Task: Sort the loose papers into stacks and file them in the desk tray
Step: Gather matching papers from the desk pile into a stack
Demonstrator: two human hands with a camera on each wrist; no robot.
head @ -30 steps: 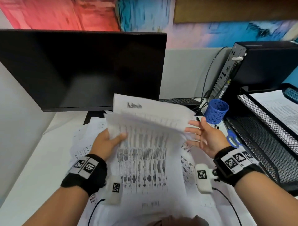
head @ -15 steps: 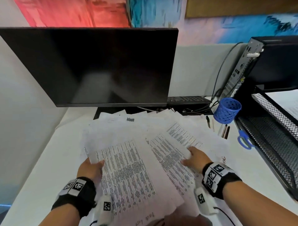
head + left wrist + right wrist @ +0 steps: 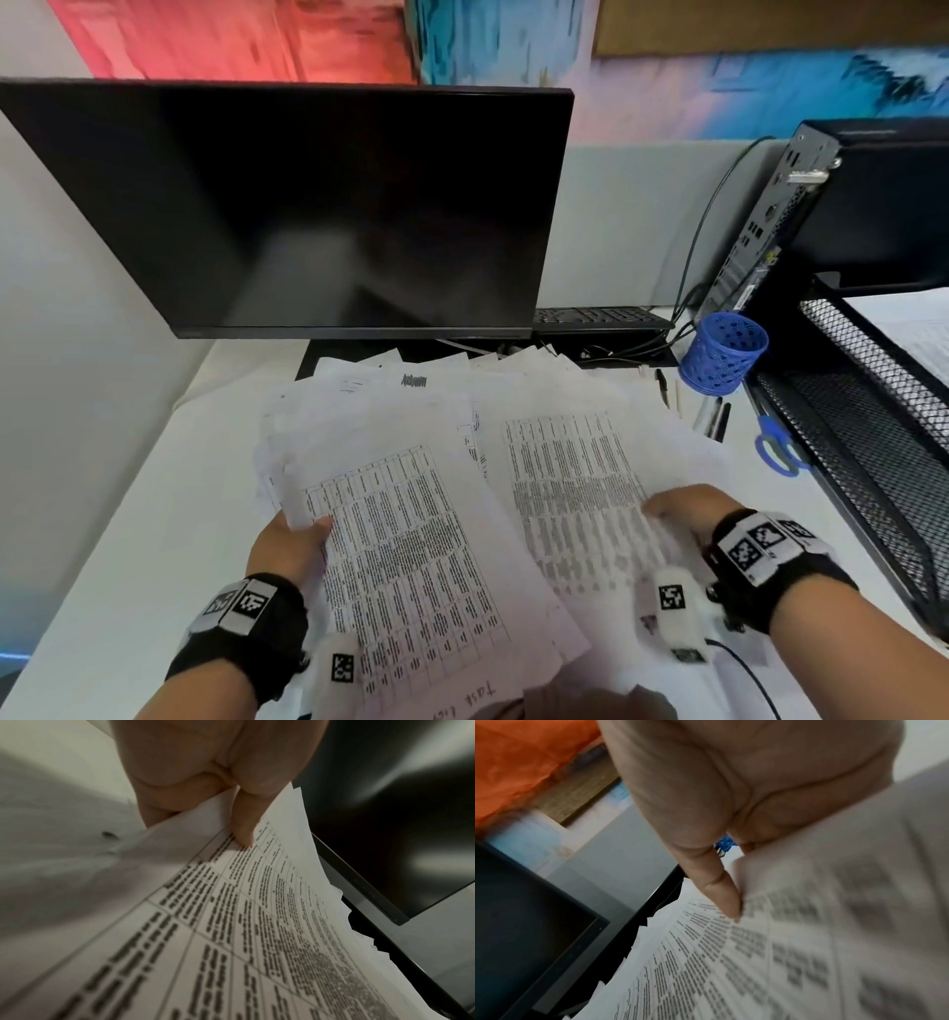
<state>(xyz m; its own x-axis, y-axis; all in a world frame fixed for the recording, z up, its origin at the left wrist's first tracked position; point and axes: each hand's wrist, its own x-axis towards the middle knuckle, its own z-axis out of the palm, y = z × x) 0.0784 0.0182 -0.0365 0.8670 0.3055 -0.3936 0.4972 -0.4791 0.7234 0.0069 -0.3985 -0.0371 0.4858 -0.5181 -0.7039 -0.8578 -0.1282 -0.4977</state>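
Note:
Loose printed sheets lie fanned over the white desk (image 3: pixel 128 514). My left hand (image 3: pixel 292 539) grips the left edge of a stack of table-printed papers (image 3: pixel 411 555), thumb on top (image 3: pixel 244 833), fingers hidden beneath. My right hand (image 3: pixel 683 509) pinches the right edge of another printed sheet (image 3: pixel 570 488), with the thumb (image 3: pixel 721 892) pressed on its top. More sheets (image 3: pixel 421 380) spread behind toward the monitor. The black mesh desk tray (image 3: pixel 873 411) stands at the right, with paper (image 3: pixel 914 329) in its upper tier.
A dark monitor (image 3: pixel 308 205) stands behind the papers, with a keyboard (image 3: pixel 595 316) beside its base. A blue mesh pen cup (image 3: pixel 721 354), pens (image 3: pixel 716 416) and blue-handled scissors (image 3: pixel 778 452) lie between the papers and the tray. A black computer case (image 3: pixel 821 205) stands behind the tray.
The papers held up a second ago have come down onto the desk pile. Both hands have moved nearer to me and now hold separate sheets at their outer edges.

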